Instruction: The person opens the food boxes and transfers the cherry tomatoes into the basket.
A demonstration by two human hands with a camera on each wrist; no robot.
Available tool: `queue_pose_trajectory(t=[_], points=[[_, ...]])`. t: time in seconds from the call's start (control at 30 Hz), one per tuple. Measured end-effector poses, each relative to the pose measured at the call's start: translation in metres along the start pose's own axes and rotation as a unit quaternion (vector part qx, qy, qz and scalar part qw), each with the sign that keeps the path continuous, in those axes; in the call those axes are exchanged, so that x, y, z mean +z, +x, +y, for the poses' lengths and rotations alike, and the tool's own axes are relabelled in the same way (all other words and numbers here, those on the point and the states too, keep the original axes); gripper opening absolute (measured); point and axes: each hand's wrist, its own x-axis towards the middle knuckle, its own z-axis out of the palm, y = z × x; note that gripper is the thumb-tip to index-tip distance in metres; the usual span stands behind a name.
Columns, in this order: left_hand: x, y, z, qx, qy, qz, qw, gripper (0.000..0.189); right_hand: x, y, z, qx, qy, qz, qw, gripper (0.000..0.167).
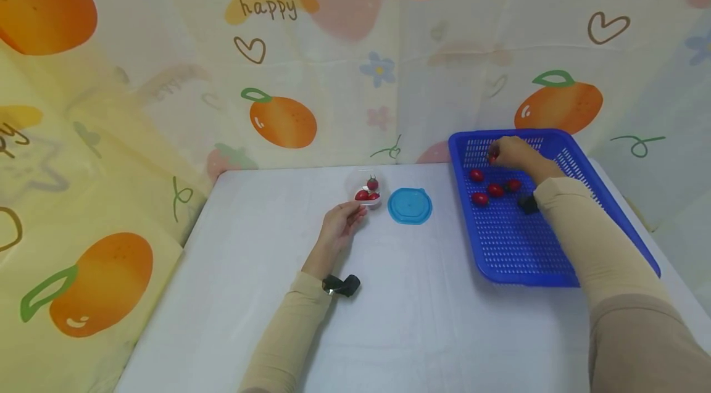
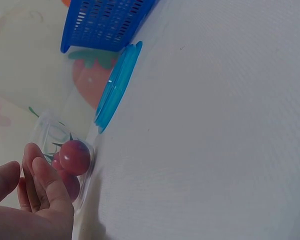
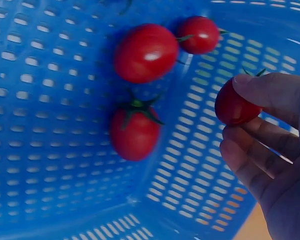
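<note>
My right hand [image 1: 513, 153] is over the far part of the blue basket and pinches a red cherry tomato [image 3: 235, 102] between thumb and fingers; the tomato has a green stem. Below it, several more cherry tomatoes [image 3: 135, 135] lie on the basket floor. At the left, a small clear plastic container [image 1: 366, 200] on the table holds several cherry tomatoes [image 2: 75, 157]. My left hand [image 1: 336, 226] is at its near side, fingertips right by the rim. In the left wrist view the thumb [image 2: 4, 181] stands apart from the loosely bent fingers, with nothing between them.
A round turquoise lid [image 1: 410, 206] lies flat on the white-covered table [image 1: 250, 257], between the container and the blue basket [image 1: 480, 263]. The basket has raised, perforated walls. A printed fruit-pattern cloth [image 1: 344, 97] hangs behind the table.
</note>
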Motion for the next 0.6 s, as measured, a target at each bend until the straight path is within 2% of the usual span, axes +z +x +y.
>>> queue_pose_trajectory(t=[0.17,0.43,0.6], points=[[0.0,-0.001,0.0,-0.002,0.0,0.001,1.0,0.029,0.012,0.002,0.006,0.009,0.0,-0.009,0.9999,0.032],[0.0,-0.001,0.0,0.003,0.002,-0.001,1.0,0.026,0.025,0.003,0.011,0.045,0.022,-0.046,0.9977,0.037],[-0.001,-0.001,0.0,0.004,0.003,-0.002,1.0,0.026,0.029,0.003,0.011,0.049,0.02,-0.054,0.9971,0.036]])
